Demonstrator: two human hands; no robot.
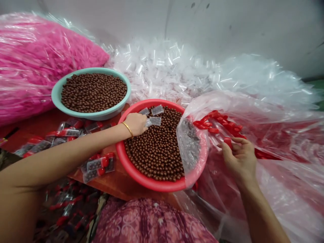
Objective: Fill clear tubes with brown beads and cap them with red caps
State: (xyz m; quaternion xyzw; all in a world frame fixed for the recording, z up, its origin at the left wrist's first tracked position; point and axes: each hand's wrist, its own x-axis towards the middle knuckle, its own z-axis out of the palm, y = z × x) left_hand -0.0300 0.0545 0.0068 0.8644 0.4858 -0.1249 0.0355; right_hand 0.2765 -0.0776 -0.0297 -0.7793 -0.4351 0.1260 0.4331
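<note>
My left hand [136,123], with a gold bracelet at the wrist, is closed on a small clear plastic container [148,123] over the red basin [149,185]. Brown balls [157,152] fill that basin, and a few more clear containers [157,110] lie on them beside my fingers. On the right, my right hand [240,157] pinches a red cap [227,141] between thumb and fingers. Just beyond it, more red caps [222,121] spill from the mouth of a clear plastic bag [273,114], whose edge drapes over the basin's right side.
A light-green basin [57,96] of brown balls stands back left. Filled, red-capped containers [97,164] lie on the table [121,184], more down at lower left. Behind are a heap of clear containers [164,71] and a bag of pink pieces [45,50], against a wall [227,27].
</note>
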